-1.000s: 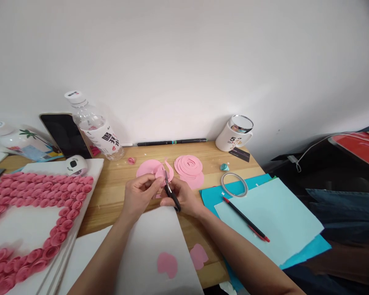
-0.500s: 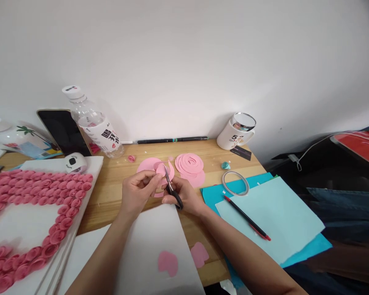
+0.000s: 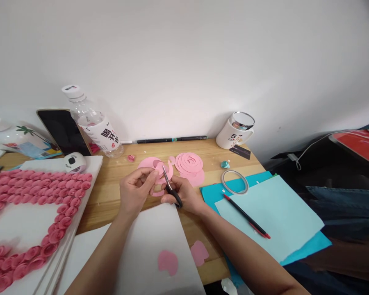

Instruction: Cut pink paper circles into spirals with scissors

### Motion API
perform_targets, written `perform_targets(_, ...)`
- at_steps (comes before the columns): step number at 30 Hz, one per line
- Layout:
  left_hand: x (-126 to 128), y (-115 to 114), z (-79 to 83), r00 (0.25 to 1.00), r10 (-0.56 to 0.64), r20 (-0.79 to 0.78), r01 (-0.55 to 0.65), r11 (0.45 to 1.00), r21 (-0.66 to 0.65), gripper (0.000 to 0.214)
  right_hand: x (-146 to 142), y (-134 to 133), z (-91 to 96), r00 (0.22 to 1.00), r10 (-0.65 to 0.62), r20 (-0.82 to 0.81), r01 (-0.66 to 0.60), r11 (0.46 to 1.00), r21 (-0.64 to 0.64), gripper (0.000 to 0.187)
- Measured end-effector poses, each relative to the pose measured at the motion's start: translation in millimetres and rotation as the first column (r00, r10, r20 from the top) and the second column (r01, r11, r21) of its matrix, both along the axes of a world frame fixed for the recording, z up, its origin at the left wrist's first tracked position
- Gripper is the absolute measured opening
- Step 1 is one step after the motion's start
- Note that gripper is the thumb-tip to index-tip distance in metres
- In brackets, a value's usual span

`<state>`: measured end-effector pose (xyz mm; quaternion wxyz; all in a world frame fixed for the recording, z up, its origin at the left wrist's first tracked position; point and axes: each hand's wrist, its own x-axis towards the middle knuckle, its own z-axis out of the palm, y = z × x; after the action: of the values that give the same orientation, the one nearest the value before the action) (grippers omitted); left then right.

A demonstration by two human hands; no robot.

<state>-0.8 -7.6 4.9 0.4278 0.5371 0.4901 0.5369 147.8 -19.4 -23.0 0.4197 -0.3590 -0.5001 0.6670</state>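
Observation:
My left hand [image 3: 137, 189] pinches a pink paper piece [image 3: 161, 171] that is partly cut into a curling strip. Black-handled scissors [image 3: 171, 189] are in my right hand [image 3: 185, 194], fingers closed round the handles, blades pointing up and away across the paper. Behind the held piece lies a larger pink paper disc [image 3: 147, 162] on the table. Just right of it sits a stack of pink paper spirals [image 3: 189, 163]. Two pink paper scraps lie nearer me, one on a white sheet [image 3: 167, 262] and one on the wood [image 3: 199, 253].
At left is a white board with rows of pink paper roses [image 3: 57, 233]. A bottle [image 3: 96, 127], phone [image 3: 60, 131] and mug [image 3: 235, 130] stand along the wall. Right are blue sheets [image 3: 273, 217], a pen [image 3: 246, 216] and a tape roll [image 3: 234, 182].
My left hand has shifted slightly left and turned the pink paper a little. The scissor blades now look closer together against it. The cut strip has also moved slightly.

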Motion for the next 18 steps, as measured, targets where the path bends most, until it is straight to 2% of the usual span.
perform_targets(5,1,0,4.6,0.996,-0.003,-0.090,0.003,1.000,0.000,0.017,0,0,0.2,1.000,0.004,-0.008,-0.004,1.000,-0.012,0.051)
perform_targets(11,-1,0,13.8,0.974,-0.049,-0.222,0.057,0.998,0.028,0.017,-1,1,-0.4,0.999,0.017,-0.033,-0.015,0.999,0.048,0.050)
perform_targets(18,1,0,10.9,0.978,-0.047,-0.201,0.051,0.999,0.013,0.017,0,2,-2.1,0.999,-0.003,-0.032,0.005,0.999,0.049,0.049)
